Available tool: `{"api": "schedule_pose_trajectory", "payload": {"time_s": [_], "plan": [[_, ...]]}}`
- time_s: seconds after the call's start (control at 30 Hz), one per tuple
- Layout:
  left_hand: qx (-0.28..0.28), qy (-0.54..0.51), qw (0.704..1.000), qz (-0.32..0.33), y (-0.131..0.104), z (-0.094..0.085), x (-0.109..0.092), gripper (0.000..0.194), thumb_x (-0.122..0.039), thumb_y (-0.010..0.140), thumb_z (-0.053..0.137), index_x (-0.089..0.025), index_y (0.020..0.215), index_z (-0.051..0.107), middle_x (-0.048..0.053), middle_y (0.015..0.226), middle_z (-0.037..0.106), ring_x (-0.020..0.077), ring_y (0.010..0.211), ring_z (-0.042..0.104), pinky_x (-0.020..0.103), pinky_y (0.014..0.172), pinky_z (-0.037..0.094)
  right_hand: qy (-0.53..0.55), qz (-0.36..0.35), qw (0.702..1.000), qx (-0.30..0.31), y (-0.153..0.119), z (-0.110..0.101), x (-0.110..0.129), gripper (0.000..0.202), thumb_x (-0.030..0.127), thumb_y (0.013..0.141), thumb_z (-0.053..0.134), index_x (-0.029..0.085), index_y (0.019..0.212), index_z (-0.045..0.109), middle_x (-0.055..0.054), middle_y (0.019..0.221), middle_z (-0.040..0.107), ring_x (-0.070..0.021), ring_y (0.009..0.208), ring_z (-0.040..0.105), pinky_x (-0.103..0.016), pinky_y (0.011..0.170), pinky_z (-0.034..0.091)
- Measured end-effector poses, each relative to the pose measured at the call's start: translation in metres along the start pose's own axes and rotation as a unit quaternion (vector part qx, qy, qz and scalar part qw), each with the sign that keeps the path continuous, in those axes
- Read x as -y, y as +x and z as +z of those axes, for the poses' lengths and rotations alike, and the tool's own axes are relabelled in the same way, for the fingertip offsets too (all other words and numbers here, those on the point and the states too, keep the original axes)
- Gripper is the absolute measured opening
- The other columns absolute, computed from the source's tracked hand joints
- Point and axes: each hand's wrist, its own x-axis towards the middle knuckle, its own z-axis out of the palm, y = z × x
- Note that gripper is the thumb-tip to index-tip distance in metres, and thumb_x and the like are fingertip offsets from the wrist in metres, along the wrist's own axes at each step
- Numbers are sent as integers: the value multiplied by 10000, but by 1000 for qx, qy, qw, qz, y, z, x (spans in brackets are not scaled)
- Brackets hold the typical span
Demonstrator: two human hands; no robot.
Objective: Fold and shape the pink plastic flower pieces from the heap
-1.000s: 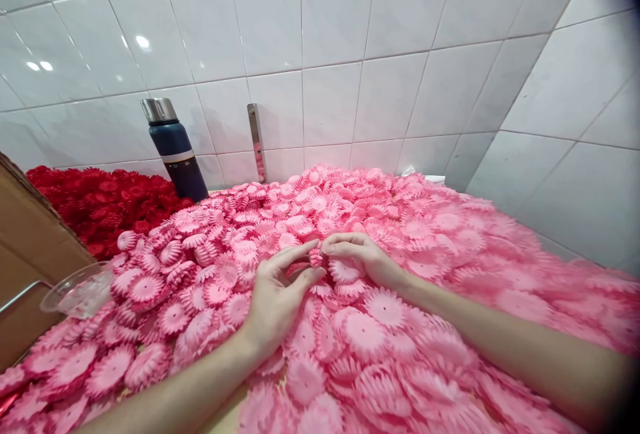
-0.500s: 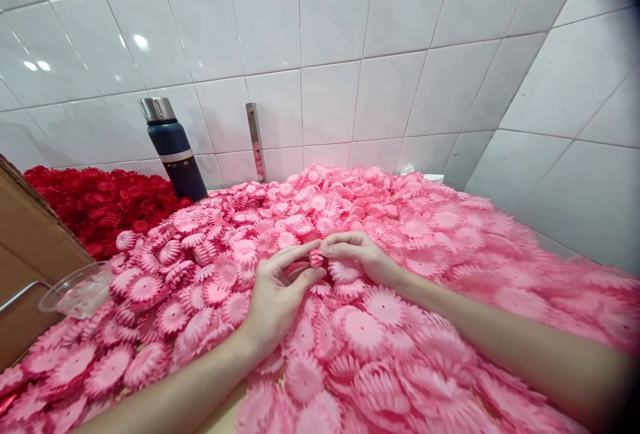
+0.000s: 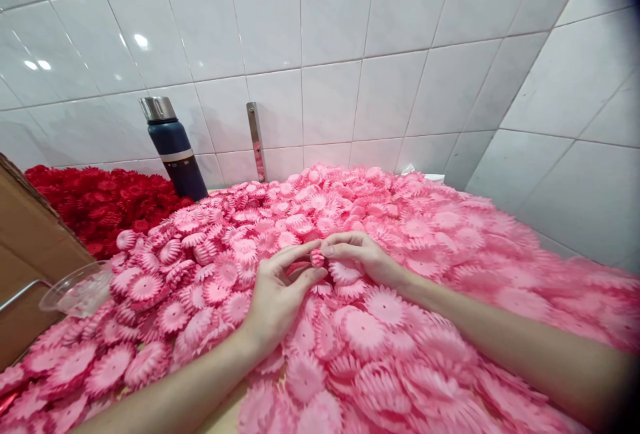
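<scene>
A small curled pink petal piece (image 3: 317, 258) is pinched between the fingertips of both hands near the middle of the view. My left hand (image 3: 280, 291) has its thumb below the piece and its index finger above it. From the right, my right hand (image 3: 363, 254) meets it, fingers bent and tips pressed at the piece's upper edge. Under and around both hands spreads a large heap of pink scalloped flower discs (image 3: 365, 331), many with a small hole at the centre.
Red flower pieces (image 3: 105, 204) are heaped at the left, beside a dark blue bottle (image 3: 177, 154). A clear plastic container (image 3: 77, 291) and a cardboard box (image 3: 35, 261) stand at the left edge. A metal strip (image 3: 256, 141) rests near the tiled wall (image 3: 330, 14).
</scene>
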Motion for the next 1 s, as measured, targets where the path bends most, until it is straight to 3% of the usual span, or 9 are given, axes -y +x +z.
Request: {"api": "schedule_pose_trajectory", "payload": {"time_s": [1.0], "plan": [[6,-1,1000,1,0,0,1,292,-118,718,677,-198,997,709,57,1042,708,191,952,648,298,838,534,0,4,1000,-8,0,0,0,110,285,616,738,182,654,728,-18,671,678,-120,621,593,-237,621,465]]}}
